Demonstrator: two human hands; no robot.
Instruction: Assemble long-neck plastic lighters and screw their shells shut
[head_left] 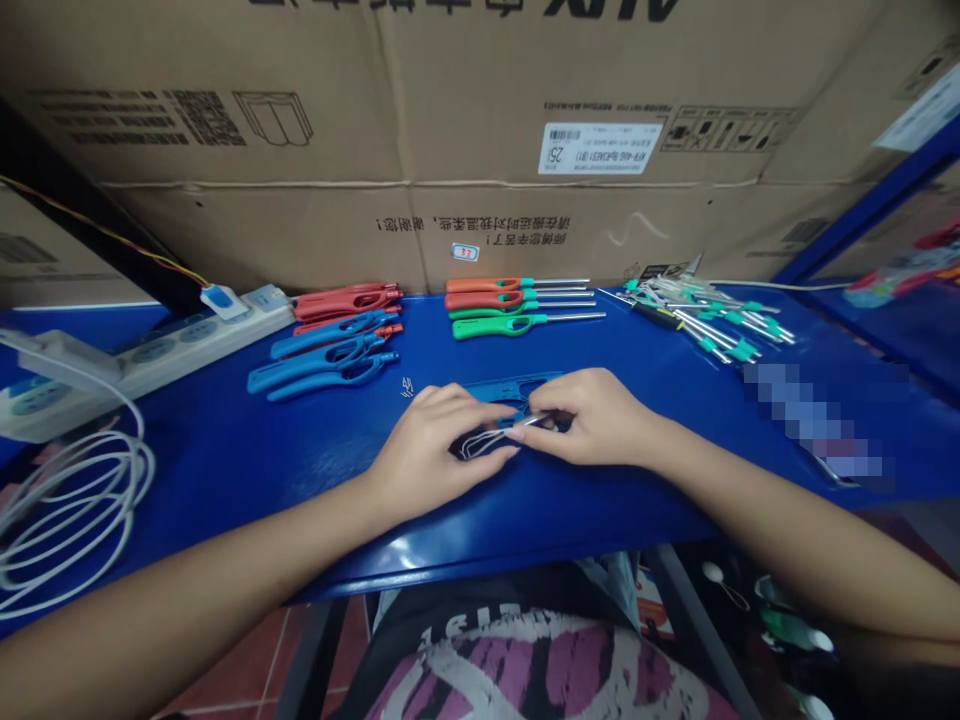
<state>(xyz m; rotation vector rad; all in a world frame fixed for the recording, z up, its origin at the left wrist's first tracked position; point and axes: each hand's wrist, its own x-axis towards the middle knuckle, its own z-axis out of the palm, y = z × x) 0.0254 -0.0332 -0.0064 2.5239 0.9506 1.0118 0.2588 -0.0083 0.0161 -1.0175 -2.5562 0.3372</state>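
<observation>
Both my hands meet over the front middle of the blue table. My right hand (596, 418) is closed, its thumb and fingers pinching a lighter's metal nozzle tube (537, 419). Thin pale wires (484, 440) trail from the tube into the curl of my left hand (442, 450), whose thumb and forefinger close around them near the tube. Just behind my fingers lies a blue lighter handle (495, 387), partly hidden by both hands. A few tiny metal pieces (407, 387) lie to the left of it.
Blue lighter handles (322, 375) and red ones (349, 300) lie at left; several lighters with tubes (525, 325) lie at the back. Loose nozzle tubes (712, 325) are heaped at right. A power strip (187, 345) and coiled white cable (75, 510) occupy the left. A cardboard box (480, 120) stands behind.
</observation>
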